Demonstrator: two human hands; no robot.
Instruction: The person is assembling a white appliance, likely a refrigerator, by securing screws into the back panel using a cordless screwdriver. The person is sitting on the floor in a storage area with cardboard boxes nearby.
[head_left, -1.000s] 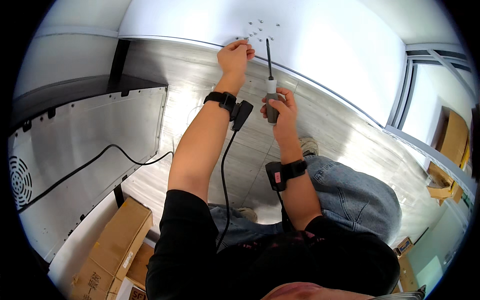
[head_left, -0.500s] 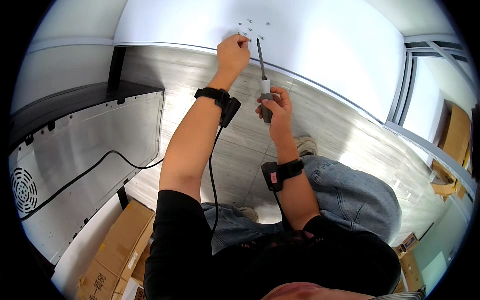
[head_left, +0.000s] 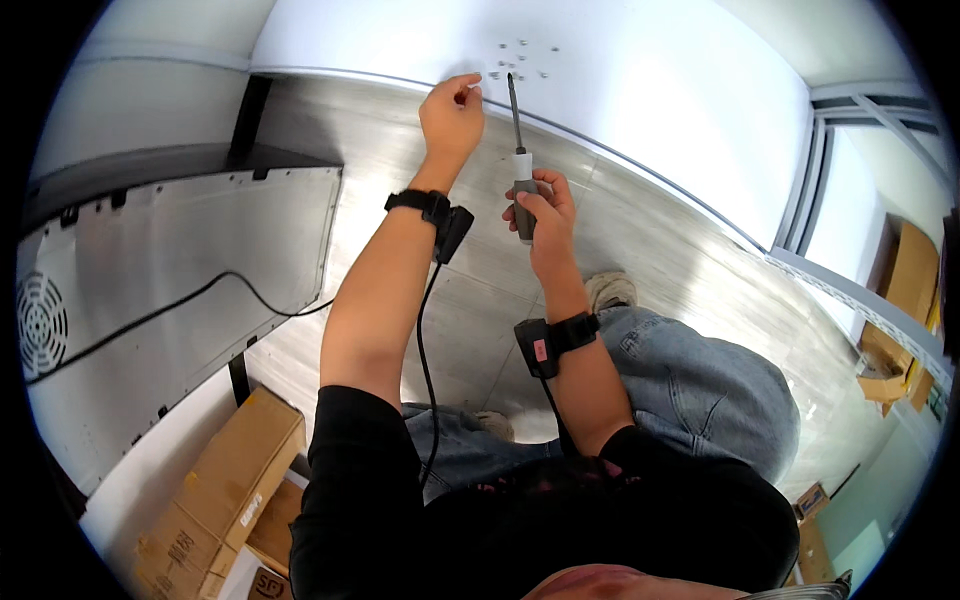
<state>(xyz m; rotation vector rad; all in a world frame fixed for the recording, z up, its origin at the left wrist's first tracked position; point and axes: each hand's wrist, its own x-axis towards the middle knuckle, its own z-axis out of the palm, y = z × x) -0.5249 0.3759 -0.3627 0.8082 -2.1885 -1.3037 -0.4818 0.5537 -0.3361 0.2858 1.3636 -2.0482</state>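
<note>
My right hand (head_left: 545, 215) is wrapped round the grey handle of a screwdriver (head_left: 524, 190). Its dark shaft points away from me, with the tip over the near edge of a white tabletop (head_left: 660, 110). Several small screws (head_left: 521, 57) lie scattered on that surface, some close around the tip. Just left of them, my left hand (head_left: 453, 118) hovers at the table's edge, fingers bent and thumb and index finger slightly apart. I see nothing between them.
A metal cabinet (head_left: 200, 290) with a round vent stands at left, a black cable (head_left: 190, 292) crossing it. Cardboard boxes (head_left: 215, 480) sit lower left; more cardboard (head_left: 905, 280) is at right behind a grey frame (head_left: 850, 285). Black devices are strapped to both wrists.
My left hand has drawn back leftward from the screws, uncovering one beside its fingers. The screwdriver tip now sits farther left among the screws. The whole view has shifted slightly.
</note>
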